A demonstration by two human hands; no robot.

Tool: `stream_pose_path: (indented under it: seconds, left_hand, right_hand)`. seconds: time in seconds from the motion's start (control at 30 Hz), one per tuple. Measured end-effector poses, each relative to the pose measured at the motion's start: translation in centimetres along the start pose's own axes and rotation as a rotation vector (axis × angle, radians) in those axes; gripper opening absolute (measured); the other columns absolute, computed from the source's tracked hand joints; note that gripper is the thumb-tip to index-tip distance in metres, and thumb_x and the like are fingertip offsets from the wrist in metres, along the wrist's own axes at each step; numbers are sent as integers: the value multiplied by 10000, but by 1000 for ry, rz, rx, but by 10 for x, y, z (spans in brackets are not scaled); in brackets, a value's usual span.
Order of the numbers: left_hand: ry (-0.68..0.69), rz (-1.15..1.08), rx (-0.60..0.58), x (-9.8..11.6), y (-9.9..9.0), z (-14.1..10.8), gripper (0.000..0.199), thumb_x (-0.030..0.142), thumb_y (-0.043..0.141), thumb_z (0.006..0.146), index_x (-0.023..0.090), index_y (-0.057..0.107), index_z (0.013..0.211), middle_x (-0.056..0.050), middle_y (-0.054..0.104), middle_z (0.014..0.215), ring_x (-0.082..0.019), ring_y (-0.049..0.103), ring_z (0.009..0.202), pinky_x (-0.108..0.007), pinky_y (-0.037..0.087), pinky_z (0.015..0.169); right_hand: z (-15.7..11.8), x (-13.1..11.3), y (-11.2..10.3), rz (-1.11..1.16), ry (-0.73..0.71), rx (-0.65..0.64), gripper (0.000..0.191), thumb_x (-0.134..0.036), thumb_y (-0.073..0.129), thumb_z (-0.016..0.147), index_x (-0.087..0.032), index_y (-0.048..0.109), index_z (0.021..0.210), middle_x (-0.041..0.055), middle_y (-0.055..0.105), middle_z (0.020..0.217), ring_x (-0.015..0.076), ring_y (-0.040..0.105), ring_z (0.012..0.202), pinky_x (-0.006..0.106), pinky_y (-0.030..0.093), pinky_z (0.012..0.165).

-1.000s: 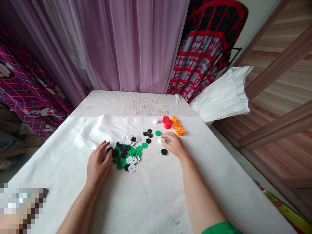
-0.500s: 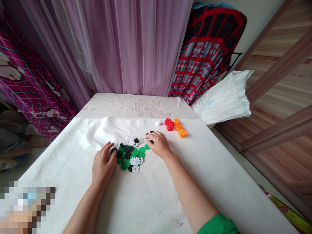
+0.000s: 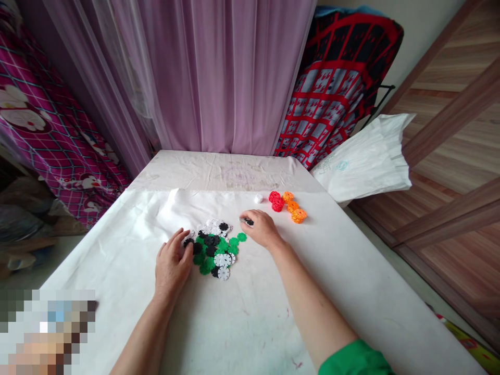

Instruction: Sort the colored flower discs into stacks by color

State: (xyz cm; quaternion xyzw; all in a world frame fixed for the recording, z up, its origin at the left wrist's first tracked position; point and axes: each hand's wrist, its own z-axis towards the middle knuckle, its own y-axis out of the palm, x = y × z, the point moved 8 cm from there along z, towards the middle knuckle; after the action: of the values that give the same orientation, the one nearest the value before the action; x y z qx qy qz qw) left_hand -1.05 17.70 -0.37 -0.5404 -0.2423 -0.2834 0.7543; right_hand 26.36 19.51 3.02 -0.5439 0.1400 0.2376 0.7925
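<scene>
A loose pile of flat notched plastic discs lies on the table, mixing green discs [image 3: 207,266], black discs [image 3: 211,241] and white discs [image 3: 223,272]. At the pile's left edge rests my left hand [image 3: 172,263], its fingers and thumb apart around a black disc [image 3: 188,242]. My right hand [image 3: 260,227] is curled beyond the pile's right side, with a black disc [image 3: 249,222] showing under its fingers. A whitish edge shows beside that disc; whatever else the palm covers is hidden. A single green disc [image 3: 241,237] sits just left of the right hand.
Farther back on the right are red disc clusters [image 3: 276,202], orange disc clusters [image 3: 292,207] and a small white cluster [image 3: 258,198]. A white bag [image 3: 367,161] stands at the right edge of the cloth-covered table [image 3: 234,323]. Purple curtains [image 3: 226,78] hang behind.
My right hand has closed over the black discs beside the pile, which lay partly spread around its fingers before. My left hand keeps its place at the pile. The view has shifted slightly.
</scene>
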Motion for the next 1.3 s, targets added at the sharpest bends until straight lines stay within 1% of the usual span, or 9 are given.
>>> stream_pose_path:
  seconds: [0.13, 0.23, 0.3, 0.43, 0.67, 0.83, 0.97, 1.13, 1.3]
  left_hand:
    - [14, 4, 7, -1, 0, 1, 362, 408, 482, 872, 272, 669, 1151, -54, 631, 1362, -270, 604, 1208, -495, 398, 1126]
    - [18, 8, 3, -3, 0, 1, 363, 418, 479, 873, 279, 670, 1148, -48, 628, 1366, -270, 603, 1211, -487, 402, 1122]
    - [16, 7, -3, -4, 0, 2, 369, 427, 476, 871, 275, 668, 1148, -51, 622, 1374, -276, 597, 1220, -484, 414, 1109]
    - [8, 9, -25, -6, 1, 2, 394, 451, 475, 864, 267, 663, 1158, -61, 612, 1387, -292, 586, 1232, -480, 450, 1064]
    - [14, 9, 3, -5, -1, 3, 376, 454, 489, 854, 275, 673, 1129, -51, 632, 1359, -278, 612, 1191, -468, 444, 1076]
    - [6, 5, -9, -5, 0, 2, 380, 457, 482, 863, 273, 672, 1136, -54, 622, 1372, -282, 602, 1206, -468, 450, 1068]
    - [9, 8, -7, -5, 0, 2, 373, 443, 490, 862, 274, 673, 1139, -52, 626, 1365, -277, 602, 1206, -464, 443, 1078]
    - [12, 12, -13, -4, 0, 2, 379, 439, 482, 862, 270, 668, 1145, -56, 623, 1371, -281, 601, 1215, -481, 414, 1109]
    - [10, 15, -17, -5, 0, 2, 372, 440, 481, 866, 278, 665, 1146, -47, 624, 1371, -272, 600, 1220, -469, 411, 1117]
  right_hand:
    - [-31, 57, -50, 115, 206, 282, 165, -347, 603, 795, -243, 690, 890, 37, 732, 933, 193, 646, 783, 344, 515, 768]
    - [-50, 81, -60, 118, 262, 331, 191, -381, 608, 762, -238, 688, 862, 45, 722, 918, 202, 637, 777, 355, 521, 757]
    - [-54, 83, -56, 106, 233, 310, 169, -361, 613, 749, -237, 689, 837, 52, 715, 906, 211, 636, 796, 365, 524, 782]
    - [-52, 73, -48, 63, 158, 286, 117, -294, 618, 747, -247, 696, 820, 56, 711, 911, 226, 643, 865, 375, 523, 847]
    - [-52, 64, -43, -8, 83, 275, 134, -239, 618, 748, -250, 712, 843, 51, 715, 918, 227, 650, 890, 360, 533, 850]
    - [-53, 65, -40, -30, 86, 272, 147, -226, 614, 747, -253, 714, 851, 55, 717, 936, 230, 649, 903, 364, 531, 866]
    - [-53, 69, -39, 44, 97, 273, 151, -262, 599, 765, -245, 712, 863, 62, 720, 948, 229, 653, 912, 376, 528, 884]
    - [-55, 82, -34, 128, 198, 245, 185, -315, 584, 765, -237, 707, 880, 55, 719, 909, 214, 652, 826, 367, 542, 810]
    - [-55, 78, -32, 43, 206, 202, 234, -305, 640, 723, -240, 716, 934, 47, 723, 898, 218, 653, 821, 373, 533, 823]
